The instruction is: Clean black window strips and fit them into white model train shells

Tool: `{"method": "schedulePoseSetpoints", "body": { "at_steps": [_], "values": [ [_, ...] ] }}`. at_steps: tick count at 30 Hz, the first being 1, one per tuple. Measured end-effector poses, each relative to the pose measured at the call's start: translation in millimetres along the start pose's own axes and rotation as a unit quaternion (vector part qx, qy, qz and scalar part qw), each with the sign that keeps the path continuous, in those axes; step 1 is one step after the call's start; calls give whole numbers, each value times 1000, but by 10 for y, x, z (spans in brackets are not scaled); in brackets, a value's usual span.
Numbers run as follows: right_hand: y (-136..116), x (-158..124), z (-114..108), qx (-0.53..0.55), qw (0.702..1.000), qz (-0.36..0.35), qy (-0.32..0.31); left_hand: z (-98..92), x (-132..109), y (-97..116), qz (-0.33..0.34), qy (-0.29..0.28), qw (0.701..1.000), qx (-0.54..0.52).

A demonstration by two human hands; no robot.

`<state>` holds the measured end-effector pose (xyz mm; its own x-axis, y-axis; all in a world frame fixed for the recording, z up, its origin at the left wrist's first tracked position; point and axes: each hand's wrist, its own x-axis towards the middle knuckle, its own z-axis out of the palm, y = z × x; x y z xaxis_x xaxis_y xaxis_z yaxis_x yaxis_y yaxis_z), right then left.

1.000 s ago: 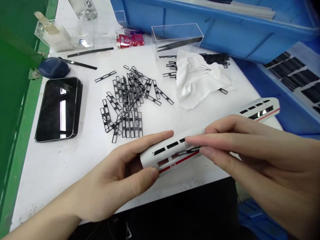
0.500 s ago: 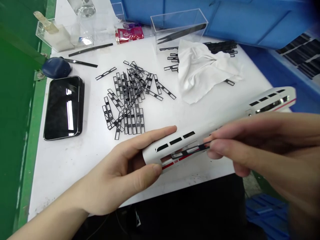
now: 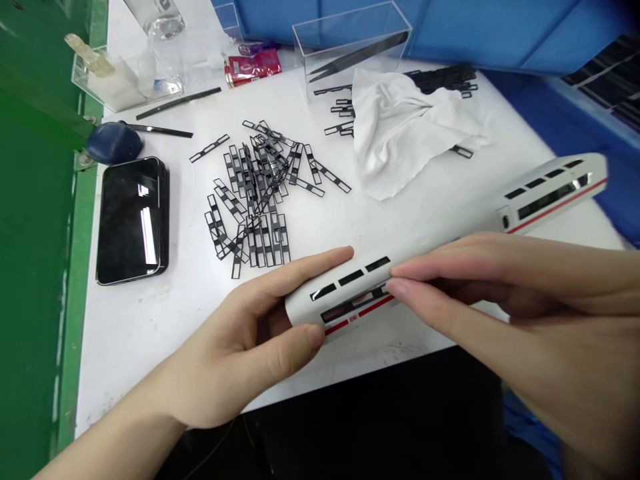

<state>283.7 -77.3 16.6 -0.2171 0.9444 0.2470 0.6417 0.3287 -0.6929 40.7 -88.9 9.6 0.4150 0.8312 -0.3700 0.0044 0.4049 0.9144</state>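
Observation:
A white model train car shell [image 3: 440, 230] with a red stripe and dark upper windows lies tilted across the front of the table. My left hand [image 3: 260, 340] is closed around its left end, thumb on the lower side and fingers behind. My right hand [image 3: 480, 287] pinches a thin black window frame strip [image 3: 363, 301] between thumb and forefinger. The strip lies along the long window opening above the red stripe; its right end is hidden behind my fingertips. Whether it sits fully in the opening, I cannot tell.
Loose black window strips [image 3: 255, 180] lie piled mid-table. Beyond them stand a clear box [image 3: 353, 47] with tweezers [image 3: 357, 57] and a white cloth [image 3: 400, 133] over more strips. At left are a black glossy box [image 3: 133, 220] and a dark blue rounded object [image 3: 114, 142].
My right hand has moved left along the shell, and the strip has gone from slanting out over the window opening to lying along it. My left hand keeps its hold.

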Motion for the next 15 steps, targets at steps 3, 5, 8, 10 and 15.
{"method": "schedulePoseSetpoints", "body": {
  "at_steps": [3,5,8,10,15],
  "values": [
    [-15,42,4,-13,1000,3,4,-3,3,-14,4,5,1000,12],
    [-6,68,-11,-15,1000,-7,-2,1,2,-23,8,4,1000,14],
    [29,110,-47,-11,1000,-21,-19,12,-2,-33,12,0,1000,19],
    [54,136,-69,-6,999,-27,-34,18,-2,-40,14,-4,1000,23],
    [60,157,-64,-9,999,-25,-27,17,3,-40,27,-9,1000,8]
  ]
}}
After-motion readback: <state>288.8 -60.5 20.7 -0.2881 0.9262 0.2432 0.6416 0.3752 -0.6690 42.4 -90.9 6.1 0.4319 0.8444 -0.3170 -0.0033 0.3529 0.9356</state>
